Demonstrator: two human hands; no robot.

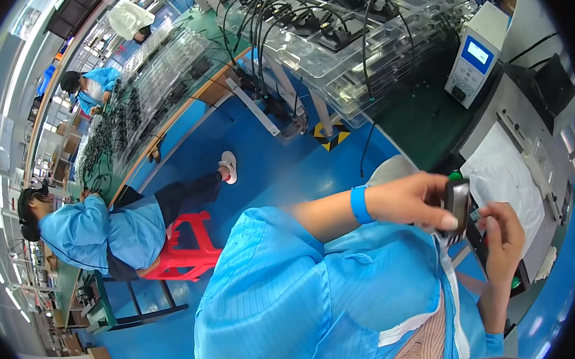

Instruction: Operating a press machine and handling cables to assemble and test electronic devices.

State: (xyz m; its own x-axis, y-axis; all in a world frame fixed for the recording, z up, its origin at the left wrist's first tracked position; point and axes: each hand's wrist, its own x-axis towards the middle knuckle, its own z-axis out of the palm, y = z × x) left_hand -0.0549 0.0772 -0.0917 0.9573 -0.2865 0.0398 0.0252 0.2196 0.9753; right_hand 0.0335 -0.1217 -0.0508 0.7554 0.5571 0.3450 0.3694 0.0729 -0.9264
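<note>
Handling looks unfinished: at the frame's right, the left hand (409, 201) pinches a small black device (460, 202) beside the half-curled right hand (505, 239), whose grip, like what remains, cannot be told.

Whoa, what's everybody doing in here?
A person in a blue jacket holds a small black rectangular device in their left hand. Their right hand is close beside it; I can't tell whether it's touching. Farther off, clear plastic trays are stacked on a green table, and a co-worker sits on a red stool.
</note>
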